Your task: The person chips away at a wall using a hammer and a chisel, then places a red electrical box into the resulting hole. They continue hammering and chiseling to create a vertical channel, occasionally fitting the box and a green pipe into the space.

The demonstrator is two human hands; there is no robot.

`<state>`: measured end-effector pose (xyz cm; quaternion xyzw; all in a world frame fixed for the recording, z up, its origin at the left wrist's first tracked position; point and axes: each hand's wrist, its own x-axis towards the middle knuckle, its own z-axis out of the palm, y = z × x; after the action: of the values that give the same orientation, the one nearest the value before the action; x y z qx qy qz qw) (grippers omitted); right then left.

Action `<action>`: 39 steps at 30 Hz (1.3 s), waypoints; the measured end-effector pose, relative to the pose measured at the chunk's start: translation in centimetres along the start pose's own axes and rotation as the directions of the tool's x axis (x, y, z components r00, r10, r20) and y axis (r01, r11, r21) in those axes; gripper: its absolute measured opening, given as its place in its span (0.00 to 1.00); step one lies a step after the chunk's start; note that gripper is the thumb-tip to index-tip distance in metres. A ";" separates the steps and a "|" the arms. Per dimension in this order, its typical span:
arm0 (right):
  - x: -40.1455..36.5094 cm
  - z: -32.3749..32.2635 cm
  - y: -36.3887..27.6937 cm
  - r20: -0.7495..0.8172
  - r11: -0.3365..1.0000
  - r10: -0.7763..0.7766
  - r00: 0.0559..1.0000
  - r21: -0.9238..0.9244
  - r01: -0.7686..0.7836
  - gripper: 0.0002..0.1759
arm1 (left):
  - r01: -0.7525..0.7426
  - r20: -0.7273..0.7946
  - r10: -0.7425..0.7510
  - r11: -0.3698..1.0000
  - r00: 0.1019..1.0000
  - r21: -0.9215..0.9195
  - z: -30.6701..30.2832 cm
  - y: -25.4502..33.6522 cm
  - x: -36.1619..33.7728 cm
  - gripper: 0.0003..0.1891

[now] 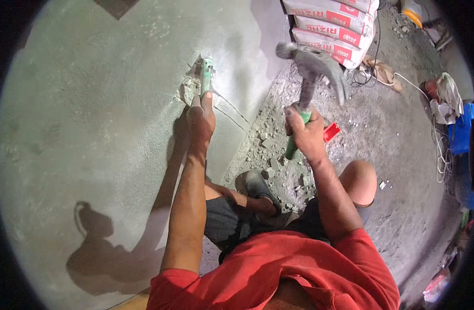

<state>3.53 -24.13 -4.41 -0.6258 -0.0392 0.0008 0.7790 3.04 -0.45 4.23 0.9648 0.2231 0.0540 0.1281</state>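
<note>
My right hand [305, 133] is wrapped round the green grip of a claw hammer [309, 77], its metal head raised to the right of the wall. My left hand [201, 116] is closed on a green bar-shaped tool that looks like a chisel [206, 75], held against the grey plastered wall [118, 103]. Behind it is a rough broken patch [190, 89] in the plaster, where the tool's tip is hidden. Two cut lines [232, 111] run from the patch down to the wall's base. Hammer and chisel are apart.
Rubble [265, 139] lies along the wall's foot, near my shoe [257, 186]. A red plastic piece [331, 132] is on the floor beyond my right hand. Stacked cement bags [332, 33] stand at the back. A white cable [415, 85] and blue item [461, 129] are at right.
</note>
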 end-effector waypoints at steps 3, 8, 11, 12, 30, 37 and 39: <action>0.1 1.2 0.0 -0.038 0.974 -0.051 0.998 -0.224 0.042 0.15 | 0.081 0.061 -0.076 0.992 0.995 -0.100 -0.2 0.3 0.6 0.33; 0.6 5.6 5.1 -0.013 0.965 -0.227 0.974 -0.141 0.223 0.15 | 0.092 0.024 -0.089 0.979 0.996 -0.184 0.4 0.0 0.8 0.34; 4.4 9.0 5.5 0.110 0.931 -0.115 0.987 -0.335 0.146 0.24 | -0.016 -0.058 0.006 0.985 0.998 -0.170 1.4 -0.6 0.5 0.33; 4.8 9.3 5.3 0.108 0.932 -0.109 0.988 -0.334 0.139 0.24 | 0.092 0.028 -0.087 0.962 0.996 -0.257 1.7 -0.6 1.0 0.33; 5.8 5.9 1.4 0.022 0.950 0.024 0.999 -0.313 -0.016 0.18 | 0.363 0.274 -0.243 0.705 0.930 -0.609 3.0 -1.2 1.5 0.29; 3.1 2.0 0.5 -0.008 0.983 0.071 0.997 -0.170 -0.072 0.17 | -0.084 -0.101 0.054 0.942 0.993 -0.325 4.3 0.5 -1.2 0.29; 2.7 1.8 1.3 -0.005 0.989 0.090 0.996 -0.121 -0.090 0.16 | -0.049 -0.117 0.023 0.973 0.993 -0.224 3.8 -0.6 0.2 0.29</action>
<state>6.17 -21.96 -5.10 -0.6731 -0.0110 0.0336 0.7387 3.65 -0.71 0.41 0.9432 0.2047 0.1364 0.2232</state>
